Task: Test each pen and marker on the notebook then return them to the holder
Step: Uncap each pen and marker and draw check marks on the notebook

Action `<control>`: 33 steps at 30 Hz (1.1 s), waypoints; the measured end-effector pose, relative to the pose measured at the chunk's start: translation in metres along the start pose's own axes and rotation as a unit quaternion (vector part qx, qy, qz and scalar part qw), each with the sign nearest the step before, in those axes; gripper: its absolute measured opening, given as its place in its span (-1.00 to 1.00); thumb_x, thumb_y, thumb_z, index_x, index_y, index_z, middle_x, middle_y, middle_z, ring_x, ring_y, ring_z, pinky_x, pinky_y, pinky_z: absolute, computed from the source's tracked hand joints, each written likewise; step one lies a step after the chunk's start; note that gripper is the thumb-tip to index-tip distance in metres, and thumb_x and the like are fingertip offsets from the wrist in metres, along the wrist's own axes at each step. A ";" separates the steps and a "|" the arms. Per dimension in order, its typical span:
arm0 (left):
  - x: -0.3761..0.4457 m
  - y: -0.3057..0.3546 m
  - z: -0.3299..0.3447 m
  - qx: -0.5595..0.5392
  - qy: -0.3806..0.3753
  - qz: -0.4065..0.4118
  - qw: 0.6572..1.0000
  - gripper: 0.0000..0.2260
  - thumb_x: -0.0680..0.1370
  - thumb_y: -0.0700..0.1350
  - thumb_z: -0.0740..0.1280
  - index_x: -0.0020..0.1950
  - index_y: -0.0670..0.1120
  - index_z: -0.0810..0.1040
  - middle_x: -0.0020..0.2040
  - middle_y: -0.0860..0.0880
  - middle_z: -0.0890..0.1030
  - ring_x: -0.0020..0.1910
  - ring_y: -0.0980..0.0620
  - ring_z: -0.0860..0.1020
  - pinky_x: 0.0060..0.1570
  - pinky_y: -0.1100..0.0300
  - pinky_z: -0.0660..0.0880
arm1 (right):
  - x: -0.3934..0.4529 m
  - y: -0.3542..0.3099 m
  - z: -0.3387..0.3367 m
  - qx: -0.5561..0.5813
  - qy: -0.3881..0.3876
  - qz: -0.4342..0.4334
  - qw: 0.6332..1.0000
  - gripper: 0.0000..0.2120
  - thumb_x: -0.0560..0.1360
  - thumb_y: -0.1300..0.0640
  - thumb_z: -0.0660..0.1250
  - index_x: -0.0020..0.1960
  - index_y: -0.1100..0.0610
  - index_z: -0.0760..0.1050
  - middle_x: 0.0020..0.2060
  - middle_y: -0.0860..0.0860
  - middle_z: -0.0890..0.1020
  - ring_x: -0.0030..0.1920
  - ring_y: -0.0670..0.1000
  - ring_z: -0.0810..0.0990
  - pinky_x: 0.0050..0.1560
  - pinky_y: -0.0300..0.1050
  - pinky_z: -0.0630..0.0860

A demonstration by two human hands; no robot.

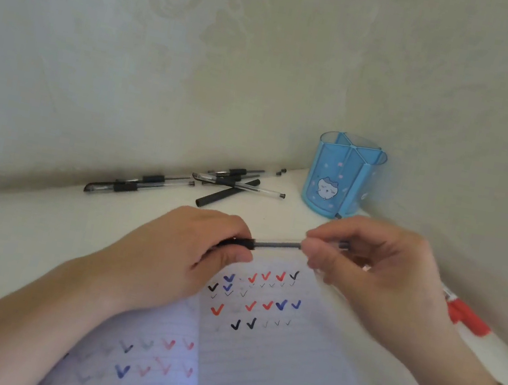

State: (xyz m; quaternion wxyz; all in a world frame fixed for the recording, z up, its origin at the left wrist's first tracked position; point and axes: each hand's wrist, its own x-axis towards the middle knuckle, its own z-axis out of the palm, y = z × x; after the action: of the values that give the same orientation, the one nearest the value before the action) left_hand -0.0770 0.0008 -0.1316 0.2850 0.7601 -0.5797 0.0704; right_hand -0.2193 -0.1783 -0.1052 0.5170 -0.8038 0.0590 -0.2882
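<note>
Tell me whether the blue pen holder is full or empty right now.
Empty, as far as its open top shows: no pen sticks out of the blue holder. The loose pens lie on the desk to its left.

Over an open lined notebook (266,364) marked with red, blue and black ticks, the left hand (180,257) grips the black rubber end of a clear-barrelled pen (277,245), and the right hand (378,268) pinches its other end. A blue plastic divided holder (339,180) stands behind on the white counter (0,236). Black pens (179,182) lie loose at left, red markers (465,316) at right.
</note>
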 end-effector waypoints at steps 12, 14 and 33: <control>-0.001 0.013 -0.004 -0.128 -0.088 0.045 0.987 -0.88 0.63 0.01 0.23 -0.05 0.05 0.52 -0.48 0.22 0.38 -0.54 0.20 0.30 -0.45 0.49 0.12 | -0.009 0.008 0.024 0.162 -0.144 0.051 0.975 -0.84 0.44 0.17 0.45 -0.28 0.12 0.53 -0.42 0.15 0.67 -0.47 0.08 0.61 -0.49 -0.25 0.40; -0.001 0.013 -0.003 -0.138 -0.086 0.033 0.986 -0.81 0.60 0.12 0.22 0.00 0.04 0.50 -0.48 0.11 0.41 -0.52 0.14 0.31 -0.45 0.41 0.15 | -0.006 0.007 0.018 0.151 -0.150 0.043 0.976 -0.93 0.40 0.11 0.45 -0.22 0.07 0.58 -0.39 0.15 0.69 -0.43 0.12 0.62 -0.47 -0.18 0.42; -0.004 -0.003 0.008 -0.106 -0.073 -0.037 0.991 -0.66 0.61 -0.15 0.28 0.36 0.10 0.40 0.03 0.21 0.67 -0.05 0.40 0.55 -0.04 0.51 0.40 | 0.003 0.031 0.008 -0.127 -0.083 0.129 0.980 -0.63 0.36 0.30 0.41 -0.45 0.25 0.24 -0.56 0.03 0.29 -0.51 -0.04 0.24 -0.44 -0.19 0.24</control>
State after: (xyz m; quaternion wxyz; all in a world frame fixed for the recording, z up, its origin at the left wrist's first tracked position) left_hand -0.0771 0.0007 -0.1415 0.3235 0.7496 -0.5746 -0.0574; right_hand -0.2065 -0.1873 -0.1334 0.4463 -0.8700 0.1551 -0.1412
